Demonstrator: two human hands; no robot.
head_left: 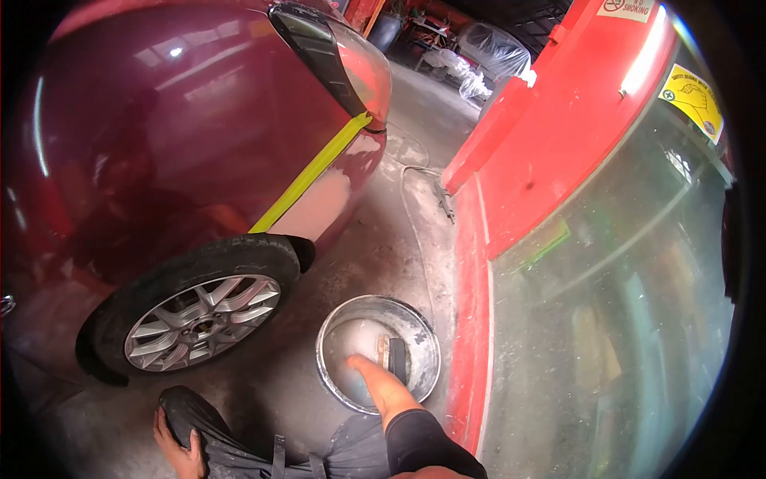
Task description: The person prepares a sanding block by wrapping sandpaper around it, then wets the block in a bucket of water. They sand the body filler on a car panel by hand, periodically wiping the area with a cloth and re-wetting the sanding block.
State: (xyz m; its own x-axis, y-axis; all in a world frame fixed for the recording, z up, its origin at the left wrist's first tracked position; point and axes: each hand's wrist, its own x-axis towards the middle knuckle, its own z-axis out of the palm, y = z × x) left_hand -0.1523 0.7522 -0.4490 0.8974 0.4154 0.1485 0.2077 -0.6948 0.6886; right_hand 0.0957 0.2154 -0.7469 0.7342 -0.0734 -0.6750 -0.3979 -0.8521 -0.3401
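Observation:
My right arm reaches down into a round metal basin [435, 351] on the floor. My right hand [357, 364] dips into the cloudy water [347, 339], which hides its fingers, so any hold is out of sight. Beside that forearm, in the basin, is a black block [397, 358] with a tan strip along its left side. My left hand [183, 449] rests on my dark-trousered knee, fingers spread and holding nothing.
A dark red car [199, 136] stands at the left, its wheel [203, 323] near my knee. Yellow-green tape [311, 176] borders a pale sanded patch [315, 206] on the bumper. A red frame [550, 136] with a glass panel [606, 343] rises on the right. A hose [415, 223] crosses the floor.

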